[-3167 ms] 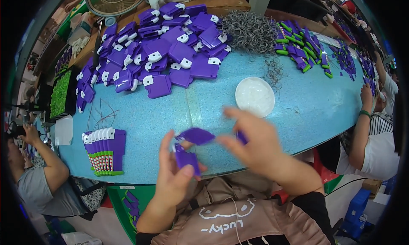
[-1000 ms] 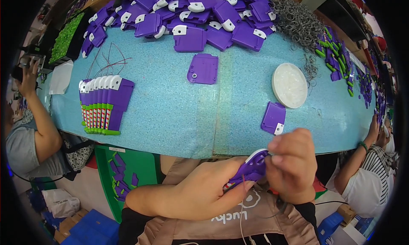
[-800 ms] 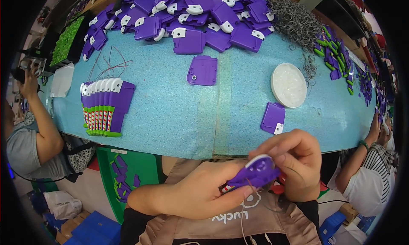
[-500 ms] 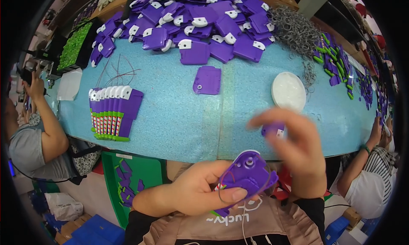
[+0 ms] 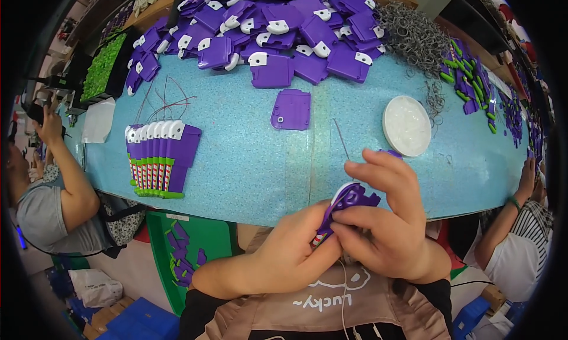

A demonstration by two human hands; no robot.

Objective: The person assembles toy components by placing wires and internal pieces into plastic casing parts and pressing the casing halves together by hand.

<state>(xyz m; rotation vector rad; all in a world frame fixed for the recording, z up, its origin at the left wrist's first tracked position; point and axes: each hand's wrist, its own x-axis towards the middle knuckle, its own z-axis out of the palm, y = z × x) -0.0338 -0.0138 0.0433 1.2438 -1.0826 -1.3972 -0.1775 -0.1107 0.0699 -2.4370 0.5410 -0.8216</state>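
Observation:
Close to my body, my left hand (image 5: 290, 248) is closed around a purple plastic casing half (image 5: 356, 197) with a white rim. The casing is tilted, and a red-and-white striped part shows beneath it. My right hand (image 5: 395, 230) pinches at its near edge with thumb and forefinger; the exact grip is partly hidden. A thin dark wire (image 5: 342, 140) rises above the casing. Beyond my hands, a flat purple casing half (image 5: 294, 109) lies on the blue table. Another purple piece (image 5: 392, 154) peeks out behind my right fingers, beside a round white dish (image 5: 407, 126).
A heap of purple-and-white casings (image 5: 278, 26) covers the far side, with grey metal rings (image 5: 411, 32) right of it. Fanned assembled pieces with wires (image 5: 163, 156) lie at left. A green tray (image 5: 223, 239) sits below the table edge. Other people (image 5: 71, 192) work on both sides.
My right hand has come down from beside the dish to the casing and now pinches it. The casing has turned more on edge, and a wire now sticks up from it.

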